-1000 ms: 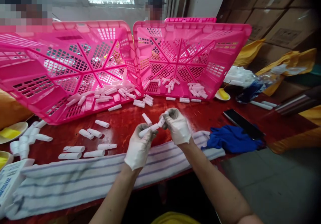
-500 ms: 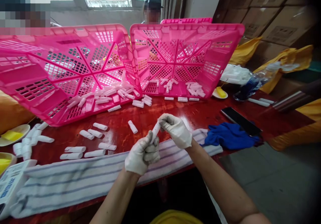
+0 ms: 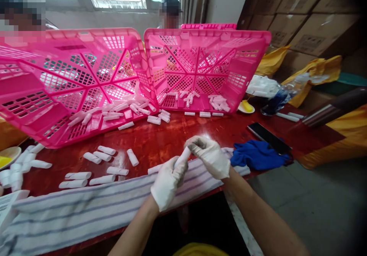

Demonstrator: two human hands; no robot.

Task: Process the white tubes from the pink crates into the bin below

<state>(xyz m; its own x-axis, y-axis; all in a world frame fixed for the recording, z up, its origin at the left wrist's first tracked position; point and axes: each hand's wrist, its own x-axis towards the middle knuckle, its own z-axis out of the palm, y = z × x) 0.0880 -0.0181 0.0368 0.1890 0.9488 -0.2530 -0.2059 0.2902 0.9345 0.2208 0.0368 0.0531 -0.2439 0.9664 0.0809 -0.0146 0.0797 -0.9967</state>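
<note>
Both of my hands wear thin white gloves and meet over the front of the table. My left hand [image 3: 169, 181] is closed around a small white rolled tube [image 3: 182, 156], which is tilted with its upper end toward the right. My right hand [image 3: 210, 154] pinches that upper end between thumb and fingers; the fingertips partly hide it. Another white roll [image 3: 154, 169] lies just left of my left hand, at the edge of the striped towel [image 3: 86, 214]. Several more rolls [image 3: 103, 155] are spread on the red table further left.
Two pink baskets [image 3: 197, 72] [image 3: 97, 83] stand tipped on their sides, openings toward me, with several rolls inside. At right are a blue cloth [image 3: 255, 154], a phone [image 3: 269, 137], a bottle [image 3: 283, 95] and a dish with a yellow piece [image 3: 246, 106]. Two people sit beyond the baskets.
The view has turned slightly right. Both hands have shifted a little right and still hold the roll. A roll now shows beside my left hand, and the lone roll on the table lies further left.
</note>
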